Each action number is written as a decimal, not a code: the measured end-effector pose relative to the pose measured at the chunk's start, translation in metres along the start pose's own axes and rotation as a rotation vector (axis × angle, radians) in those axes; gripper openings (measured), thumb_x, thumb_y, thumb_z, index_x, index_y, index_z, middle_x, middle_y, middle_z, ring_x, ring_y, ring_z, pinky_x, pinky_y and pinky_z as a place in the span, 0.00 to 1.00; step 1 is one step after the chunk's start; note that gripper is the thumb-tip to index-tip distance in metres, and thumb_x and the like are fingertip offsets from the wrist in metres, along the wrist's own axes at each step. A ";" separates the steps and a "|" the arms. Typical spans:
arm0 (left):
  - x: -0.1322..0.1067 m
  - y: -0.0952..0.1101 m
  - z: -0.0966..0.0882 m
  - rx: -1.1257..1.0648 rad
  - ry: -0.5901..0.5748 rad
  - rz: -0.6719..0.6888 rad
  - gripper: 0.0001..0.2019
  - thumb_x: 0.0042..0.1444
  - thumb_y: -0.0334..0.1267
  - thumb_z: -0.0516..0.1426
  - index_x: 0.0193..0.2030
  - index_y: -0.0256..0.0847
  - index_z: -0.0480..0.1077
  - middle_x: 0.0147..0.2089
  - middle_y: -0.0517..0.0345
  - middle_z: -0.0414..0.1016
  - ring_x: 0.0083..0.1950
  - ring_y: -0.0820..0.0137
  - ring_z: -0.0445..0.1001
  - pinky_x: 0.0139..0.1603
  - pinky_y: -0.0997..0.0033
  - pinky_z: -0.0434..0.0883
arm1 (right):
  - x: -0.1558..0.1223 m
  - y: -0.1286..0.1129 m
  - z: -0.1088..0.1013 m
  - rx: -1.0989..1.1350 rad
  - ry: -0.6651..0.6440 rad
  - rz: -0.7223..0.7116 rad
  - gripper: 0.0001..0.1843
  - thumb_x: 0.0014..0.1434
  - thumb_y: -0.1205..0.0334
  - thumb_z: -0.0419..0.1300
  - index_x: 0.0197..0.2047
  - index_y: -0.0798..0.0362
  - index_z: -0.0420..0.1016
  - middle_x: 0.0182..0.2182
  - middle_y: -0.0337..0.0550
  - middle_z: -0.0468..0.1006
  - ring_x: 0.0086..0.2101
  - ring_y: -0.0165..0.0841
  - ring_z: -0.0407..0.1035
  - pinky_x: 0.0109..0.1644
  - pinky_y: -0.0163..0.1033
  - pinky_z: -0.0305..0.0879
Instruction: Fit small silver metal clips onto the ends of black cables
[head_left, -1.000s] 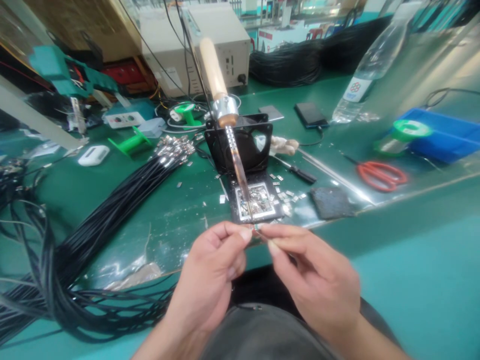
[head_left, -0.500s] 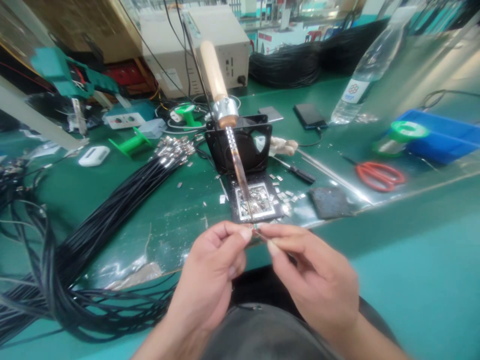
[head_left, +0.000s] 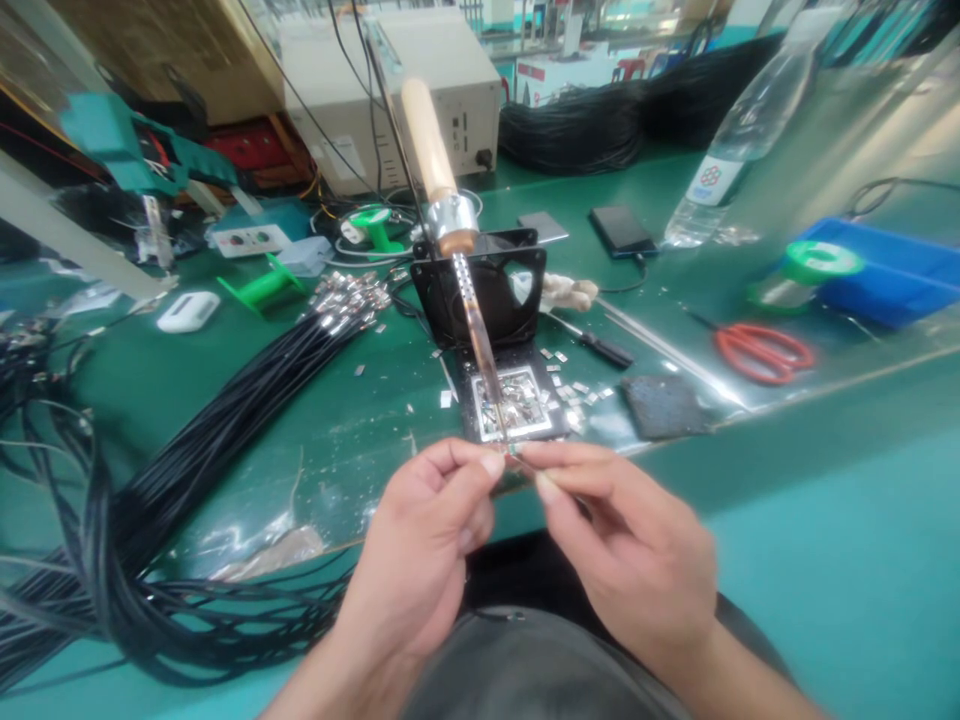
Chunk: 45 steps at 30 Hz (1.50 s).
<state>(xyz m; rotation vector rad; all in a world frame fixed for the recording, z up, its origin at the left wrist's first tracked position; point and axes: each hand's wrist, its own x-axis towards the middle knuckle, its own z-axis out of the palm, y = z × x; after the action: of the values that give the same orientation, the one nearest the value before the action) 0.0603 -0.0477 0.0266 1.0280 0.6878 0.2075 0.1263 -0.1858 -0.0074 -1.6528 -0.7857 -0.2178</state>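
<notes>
My left hand pinches a small green-and-metal piece between thumb and forefinger; blur hides its exact kind. Thumb and forefinger of my right hand are closed on a thin wire, which reaches towards that piece. Just above the fingertips is the tip of a wooden-handled soldering iron, fixed in place and slanting down. Behind the fingertips, a white-rimmed tray holds small metal bits under the iron.
A black fan frame stands behind the tray. Bundled black cables lie left. To the right are a screwdriver, a dark pad, orange-handled scissors, a solder spool, a blue bin and a bottle.
Both hands keep their pinch by the iron's tip. The fingers of my right hand have shifted very slightly; the bench things stay put.
</notes>
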 end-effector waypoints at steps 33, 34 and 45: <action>0.005 0.006 0.002 -0.040 0.017 0.014 0.12 0.52 0.37 0.73 0.28 0.38 0.74 0.16 0.72 0.59 0.19 0.81 0.50 0.19 0.79 0.52 | 0.008 0.003 0.004 -0.004 0.001 -0.046 0.09 0.62 0.78 0.65 0.39 0.55 0.83 0.44 0.43 0.89 0.44 0.26 0.84 0.55 0.24 0.76; 0.005 0.005 0.002 -0.040 0.018 0.013 0.12 0.52 0.37 0.73 0.28 0.38 0.74 0.16 0.72 0.59 0.19 0.81 0.50 0.19 0.79 0.52 | 0.008 0.003 0.004 -0.002 0.001 -0.043 0.09 0.63 0.78 0.65 0.39 0.54 0.83 0.44 0.43 0.89 0.44 0.26 0.84 0.55 0.25 0.76; 0.005 0.006 0.002 -0.033 -0.003 0.021 0.11 0.54 0.37 0.72 0.29 0.38 0.76 0.15 0.72 0.59 0.19 0.81 0.50 0.20 0.78 0.51 | 0.009 0.004 0.003 -0.012 0.009 -0.056 0.10 0.63 0.78 0.65 0.39 0.53 0.82 0.44 0.42 0.89 0.45 0.28 0.84 0.54 0.28 0.77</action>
<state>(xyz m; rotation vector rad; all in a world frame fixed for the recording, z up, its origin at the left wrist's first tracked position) 0.0659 -0.0437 0.0298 1.0040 0.6693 0.2353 0.1344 -0.1794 -0.0065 -1.6409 -0.8260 -0.2695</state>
